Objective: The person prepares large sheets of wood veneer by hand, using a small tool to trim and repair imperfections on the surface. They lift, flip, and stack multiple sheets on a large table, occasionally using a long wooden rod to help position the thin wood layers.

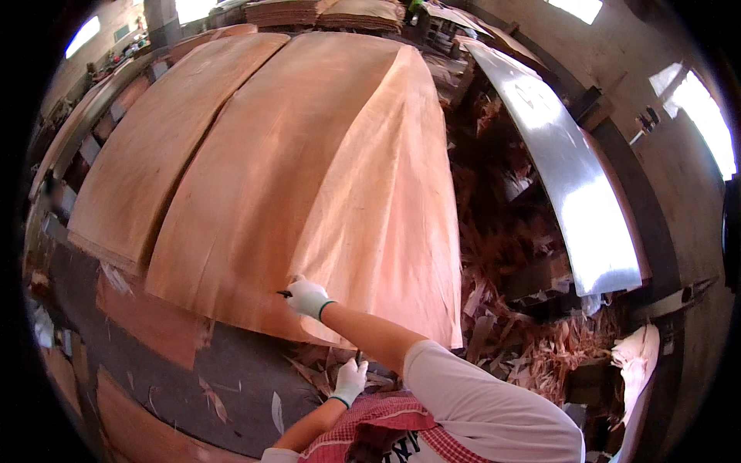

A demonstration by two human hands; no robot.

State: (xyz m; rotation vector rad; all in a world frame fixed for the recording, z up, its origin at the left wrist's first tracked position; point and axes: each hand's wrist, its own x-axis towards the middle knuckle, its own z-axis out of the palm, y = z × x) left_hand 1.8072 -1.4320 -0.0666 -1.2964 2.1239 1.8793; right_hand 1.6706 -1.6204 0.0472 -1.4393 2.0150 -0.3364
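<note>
A large sheet of thin wood veneer (378,201) lies on top of a stack, its right part lifted into a long slanting fold. My right hand (310,299), in a white glove, reaches across to the left and is closed at the near corner of that fold. A short dark object (284,293) juts from the left side of this hand; its kind does not show. Nearer my body, my left hand (350,383), also gloved, is closed around a thin dark stick-like tool (357,357) that points up toward the sheet's near edge.
To the left lies another veneer stack (174,139). A long shiny metal sheet (567,170) stretches along the right, beyond a heap of torn veneer scraps (502,224). Loose veneer pieces (154,324) lie on the dark floor (255,370) at left. More stacked sheets (282,14) stand at the back.
</note>
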